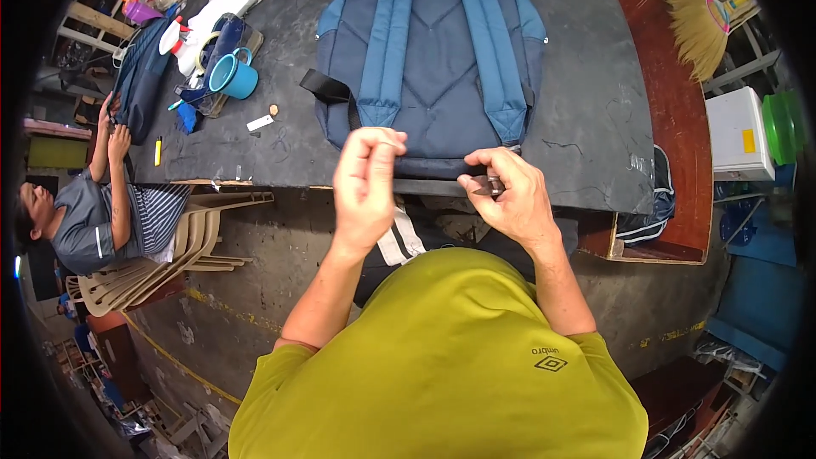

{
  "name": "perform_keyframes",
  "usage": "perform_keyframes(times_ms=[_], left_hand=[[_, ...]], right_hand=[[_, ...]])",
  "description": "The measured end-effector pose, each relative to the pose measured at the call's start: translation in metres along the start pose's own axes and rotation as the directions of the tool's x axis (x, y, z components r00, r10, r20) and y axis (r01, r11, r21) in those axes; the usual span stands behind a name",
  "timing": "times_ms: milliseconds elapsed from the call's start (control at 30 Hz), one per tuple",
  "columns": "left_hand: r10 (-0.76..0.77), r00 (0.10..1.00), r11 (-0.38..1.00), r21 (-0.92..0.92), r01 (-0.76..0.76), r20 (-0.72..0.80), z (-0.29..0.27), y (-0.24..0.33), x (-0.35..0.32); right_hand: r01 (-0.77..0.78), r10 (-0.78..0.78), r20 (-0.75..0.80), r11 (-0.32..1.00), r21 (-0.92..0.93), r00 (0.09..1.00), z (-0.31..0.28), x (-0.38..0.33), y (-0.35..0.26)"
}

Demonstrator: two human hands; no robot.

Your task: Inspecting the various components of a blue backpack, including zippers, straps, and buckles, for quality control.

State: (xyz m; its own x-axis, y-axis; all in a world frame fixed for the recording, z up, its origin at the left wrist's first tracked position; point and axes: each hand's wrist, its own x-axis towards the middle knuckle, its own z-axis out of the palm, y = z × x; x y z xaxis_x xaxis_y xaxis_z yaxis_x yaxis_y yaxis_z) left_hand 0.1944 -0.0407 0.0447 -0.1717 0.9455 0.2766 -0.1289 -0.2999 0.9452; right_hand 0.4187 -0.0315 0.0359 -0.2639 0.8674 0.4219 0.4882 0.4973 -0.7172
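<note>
Padded blue fabric backpack (433, 76) lies straps-up on the dark, scuffed desk (586, 127), bottom edge at the near rim; left hand (365, 183) pinches something too small to tell; right hand (506, 191) grips a small dark tool (488, 187).

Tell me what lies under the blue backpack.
The blue backpack lies strap-side up on a dark worktable. The left hand and right hand pinch at its near edge. Whatever sits beneath the bag is covered.
</note>
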Motion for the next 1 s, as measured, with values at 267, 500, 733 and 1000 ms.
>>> perform_keyframes(times_ms=[267,500,733,1000], left_hand=[[0.297,0.94,0.948,0.066,-0.312,0.167,0.003,0.038,-0.008],[0.122,0.909,0.544,0.739,-0.397,0.398,0.02,-0.005,-0.006],[0.134,0.91,0.555,0.731,-0.396,0.391,0.016,-0.015,-0.004],[0.007,0.943,0.943,0.313,-0.117,0.332,0.008,-0.01,-0.004]], right_hand=[[0.015,-0.02,-0.028,0.982,-0.186,0.999,0.02,-0.014,0.01],[-0.371,0.394,0.101,0.704,0.605,0.913,0.001,-0.018,0.002],[-0.366,0.401,0.086,0.703,0.609,0.912,-0.012,-0.011,-0.001],[-0.223,0.247,-0.017,0.9,0.375,0.969,-0.015,0.009,-0.015]])
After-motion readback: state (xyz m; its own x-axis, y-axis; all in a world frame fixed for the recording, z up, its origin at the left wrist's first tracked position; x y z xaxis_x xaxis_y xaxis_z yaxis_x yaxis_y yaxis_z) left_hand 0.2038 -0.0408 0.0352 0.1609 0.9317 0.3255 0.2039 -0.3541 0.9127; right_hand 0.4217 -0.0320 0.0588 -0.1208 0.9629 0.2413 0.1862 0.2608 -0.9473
